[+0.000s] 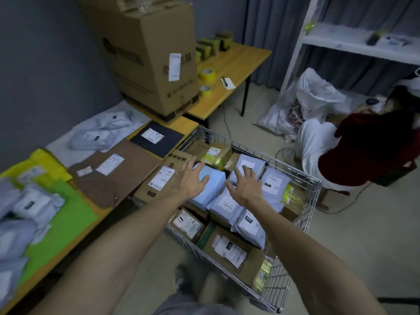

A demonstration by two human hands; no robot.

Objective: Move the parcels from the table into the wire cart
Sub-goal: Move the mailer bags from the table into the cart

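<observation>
1. Both arms are stretched out over the wire cart [316, 189]. It's parked right against the table [188, 127] and already pretty full of boxes and poly bags.
2. Left hand [189, 178] and right hand [244, 185] are both wide open, fingers splayed, nothing gripped. They're over the light blue parcel [209, 194] on top of the pile. It's blurry there, so I can't say if the fingertips actually touch it.
3. My read: this is the drop-off end of a carry, with the blue one settling into the cart.
4. Plenty left on the table: a brown flat parcel [118, 169], a black parcel [156, 142], white poly bags [102, 133], and more closer to me.
5. Next move would be swinging left to the table for another one. The brown one lies nearest the cart, and being flat it probably wants both hands at its edges.
</observation>
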